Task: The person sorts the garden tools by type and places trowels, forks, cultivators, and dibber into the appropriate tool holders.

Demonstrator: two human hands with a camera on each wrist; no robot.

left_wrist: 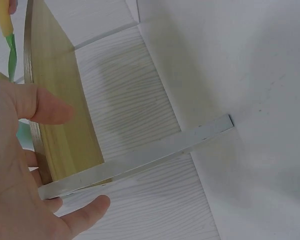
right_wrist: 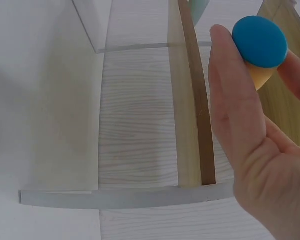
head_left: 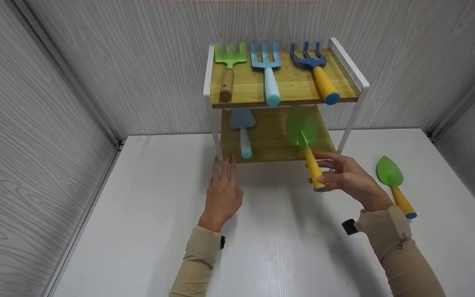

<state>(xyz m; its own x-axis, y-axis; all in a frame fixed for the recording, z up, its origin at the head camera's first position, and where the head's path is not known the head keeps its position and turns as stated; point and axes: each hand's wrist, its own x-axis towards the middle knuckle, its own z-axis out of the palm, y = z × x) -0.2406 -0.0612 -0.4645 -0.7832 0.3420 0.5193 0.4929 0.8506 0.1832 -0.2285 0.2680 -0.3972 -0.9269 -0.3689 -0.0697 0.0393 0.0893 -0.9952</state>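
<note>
My right hand [head_left: 351,177] holds a trowel by its yellow handle [head_left: 313,167], thumb and fingers on either side. Its green blade [head_left: 299,128] points away over the right part of the lower board [head_left: 270,144] of a two-tier shelf. In the right wrist view the blue handle end [right_wrist: 260,42] faces the camera. My left hand [head_left: 222,198] touches the front left corner of that lower board, fingers fairly straight, beside the white leg [left_wrist: 140,160]. A pale blue trowel [head_left: 244,138] lies on the lower board's left part.
The upper board [head_left: 291,84] carries a green fork [head_left: 230,62] with a brown handle, a light blue fork [head_left: 269,78] and a dark blue fork [head_left: 318,74] with a yellow handle. Another green trowel [head_left: 392,177] lies on the white table [head_left: 159,185], right of the shelf.
</note>
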